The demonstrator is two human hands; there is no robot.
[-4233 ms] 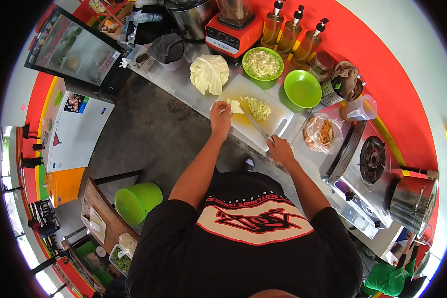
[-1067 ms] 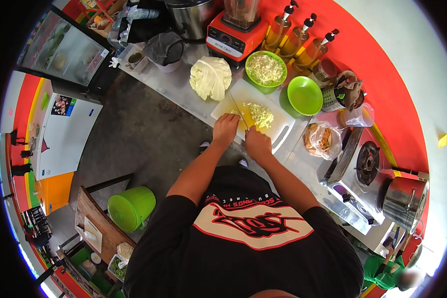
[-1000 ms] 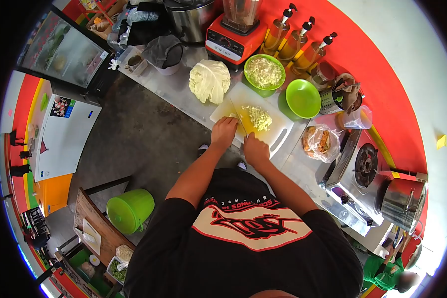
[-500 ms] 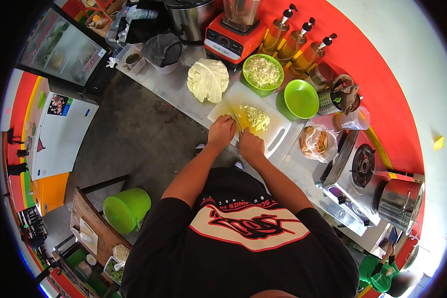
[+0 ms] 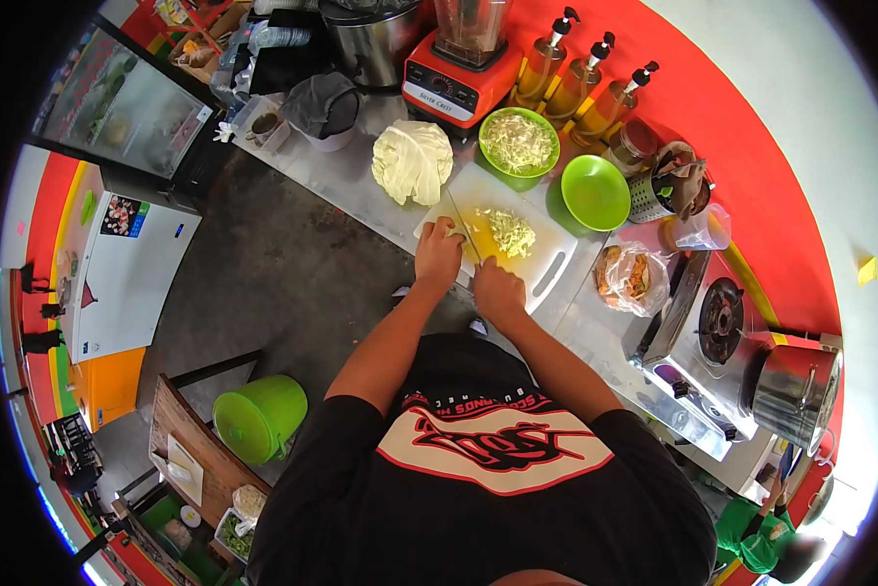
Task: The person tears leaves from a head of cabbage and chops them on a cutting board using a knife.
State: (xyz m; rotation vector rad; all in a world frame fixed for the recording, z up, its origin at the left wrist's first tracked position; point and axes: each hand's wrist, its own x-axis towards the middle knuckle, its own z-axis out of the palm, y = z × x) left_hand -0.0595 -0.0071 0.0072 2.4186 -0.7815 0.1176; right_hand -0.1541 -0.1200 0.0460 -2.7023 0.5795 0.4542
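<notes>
My right hand [image 5: 499, 287] is closed round the handle of a knife [image 5: 466, 234], whose blade lies over the white cutting board [image 5: 548, 232]. Left of the blade, my left hand [image 5: 439, 252] has its fingers bent round a small pale piece of cabbage [image 5: 453, 230], mostly hidden by the hand. Chopped cabbage [image 5: 510, 232] forms a pile on the board, right of the blade. Beyond the board's left corner is a large cabbage [image 5: 412, 162]. A green bowl of shredded cabbage [image 5: 519, 143] stands behind the board, and another green bowl [image 5: 595, 192], with nothing in it, is to its right.
A red blender [image 5: 460, 80] and several pump bottles [image 5: 541, 64] line the back. At the right are a plastic bag of food [image 5: 632, 279], a gas stove [image 5: 720, 320] and a steel pot [image 5: 796, 396]. A person in green [image 5: 754, 535] is at the lower right.
Since the earliest frame, the knife and my right hand have moved left, close to my left hand. Over the last second my left hand has shifted slightly up, and the view has moved a little.
</notes>
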